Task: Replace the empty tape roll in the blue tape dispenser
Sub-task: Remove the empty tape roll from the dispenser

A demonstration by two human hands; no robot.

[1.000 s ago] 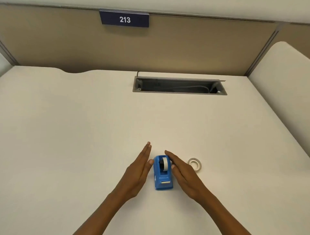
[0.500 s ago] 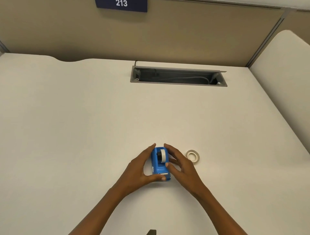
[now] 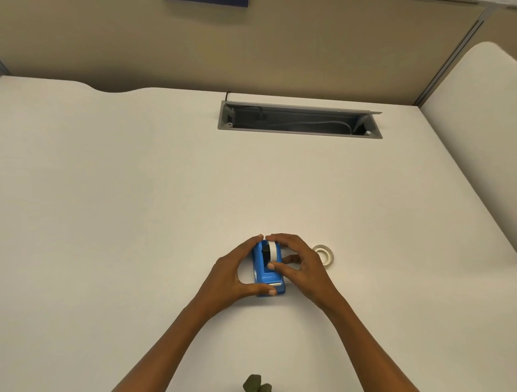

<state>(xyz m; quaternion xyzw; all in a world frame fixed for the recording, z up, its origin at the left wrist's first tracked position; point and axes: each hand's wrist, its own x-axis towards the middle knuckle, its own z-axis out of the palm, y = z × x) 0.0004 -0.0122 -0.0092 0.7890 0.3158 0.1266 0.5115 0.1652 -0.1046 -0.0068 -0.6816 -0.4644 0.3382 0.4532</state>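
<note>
On the white desk (image 3: 140, 223), both hands' grips hold the blue tape dispenser (image 3: 265, 275).

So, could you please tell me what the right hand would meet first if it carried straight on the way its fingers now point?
The right hand points left across the blue tape dispenser, with its fingertips already at the white roll. Going on, it would likely meet the left hand just beyond.

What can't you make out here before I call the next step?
Head view only:
- Roll in the dispenser: empty or not, too small; right hand fingers cover part.
- Spare roll: its near-left edge hidden behind the right hand.
- Dispenser's left side: behind the left hand.
- Blue sign: cut by the top edge.
- Green object: cut by the bottom edge.
</note>
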